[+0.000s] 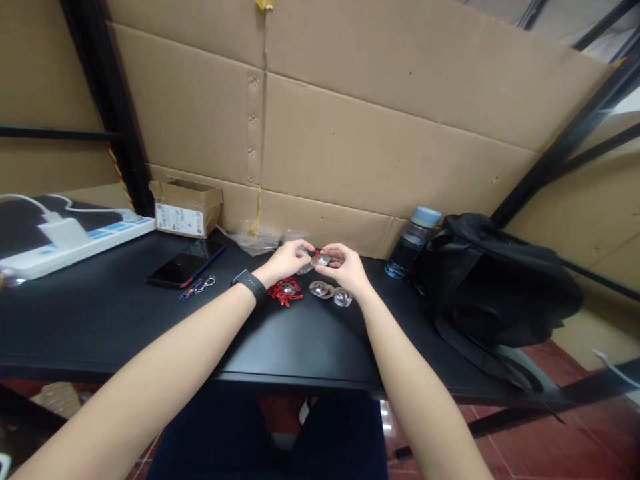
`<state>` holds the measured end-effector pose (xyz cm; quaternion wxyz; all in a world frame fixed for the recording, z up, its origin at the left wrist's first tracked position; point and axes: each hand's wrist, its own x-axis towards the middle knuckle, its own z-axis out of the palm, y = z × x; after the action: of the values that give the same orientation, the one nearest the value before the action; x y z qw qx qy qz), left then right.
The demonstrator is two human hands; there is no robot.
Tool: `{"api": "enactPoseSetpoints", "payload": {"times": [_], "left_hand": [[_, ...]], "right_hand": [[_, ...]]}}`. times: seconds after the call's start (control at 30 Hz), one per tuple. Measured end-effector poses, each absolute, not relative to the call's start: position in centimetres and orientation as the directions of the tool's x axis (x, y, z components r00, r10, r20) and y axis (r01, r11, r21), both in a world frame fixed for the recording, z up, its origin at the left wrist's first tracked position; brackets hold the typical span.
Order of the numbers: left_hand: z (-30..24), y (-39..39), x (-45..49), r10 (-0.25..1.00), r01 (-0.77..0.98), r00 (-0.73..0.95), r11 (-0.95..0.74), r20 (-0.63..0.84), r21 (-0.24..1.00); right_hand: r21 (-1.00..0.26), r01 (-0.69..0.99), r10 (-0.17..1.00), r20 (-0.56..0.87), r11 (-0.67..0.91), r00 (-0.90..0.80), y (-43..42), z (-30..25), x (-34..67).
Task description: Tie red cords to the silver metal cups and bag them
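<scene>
My right hand (347, 270) is closed, its thumb and fingers pinching a small shiny domed metal disc (323, 261) that looks like a finger cymbal. A bit of red cord (317, 254) shows at its top. My left hand (290, 260), with a dark watch on the wrist, is closed in a pinch at the other side of the cord and disc; exactly what its fingertips grip is too small to tell. Below the left hand lies a tangle of red cords (285, 292) with a metal piece among them. More finger cymbals (319, 289) rest on the table beneath my right hand.
On the black table (300, 347), a phone (187, 263), keychain (199, 287), open cardboard box (185, 208) and white power strip (75, 247) are at left. Clear plastic bags (255, 241) lie behind the hands. A water bottle (413, 241) and black backpack (495, 280) stand at right.
</scene>
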<state>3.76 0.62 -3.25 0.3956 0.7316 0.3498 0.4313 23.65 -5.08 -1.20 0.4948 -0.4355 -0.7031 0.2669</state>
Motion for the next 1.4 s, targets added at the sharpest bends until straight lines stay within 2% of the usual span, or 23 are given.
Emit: {"api": "enactPoseSetpoints", "payload": {"times": [0.3,0.63,1.03,1.13,1.2,1.3,1.4], "left_hand": [[-3.2,0.6,3.6,0.822,0.214,0.432,-0.492,0.37,0.844],[-2.6,0.0,3.5,0.798,0.215,0.46,-0.527,0.391,0.823],[-1.4,-1.0,3.4,0.766,0.35,0.503,-0.605,0.401,0.715],[-1.0,-1.3,3.1,0.77,0.496,0.498,-0.631,0.4,0.597],[-1.0,-1.4,2.7,0.788,0.663,0.463,-0.612,0.407,0.431],[-1.6,-1.3,1.9,0.838,0.853,0.404,-0.49,0.367,0.179],[-2.4,-0.6,1.0,0.891,0.908,0.367,-0.406,0.268,0.107]], "right_hand": [[-0.723,0.487,0.865,0.472,0.491,-0.172,-5.1,-1.0,23.7],[-0.694,0.506,0.852,0.486,0.512,-0.196,-5.3,-0.9,23.7],[-0.642,0.556,0.844,0.47,0.528,-0.259,-5.4,-1.3,23.5],[-0.636,0.561,0.842,0.472,0.53,-0.26,-5.5,-1.3,23.4],[-0.629,0.57,0.842,0.473,0.528,-0.258,-5.6,-1.3,23.3],[-0.621,0.589,0.847,0.467,0.517,-0.252,-5.5,-1.5,23.3],[-0.618,0.603,0.854,0.46,0.505,-0.243,-5.4,-1.6,23.4]]}}
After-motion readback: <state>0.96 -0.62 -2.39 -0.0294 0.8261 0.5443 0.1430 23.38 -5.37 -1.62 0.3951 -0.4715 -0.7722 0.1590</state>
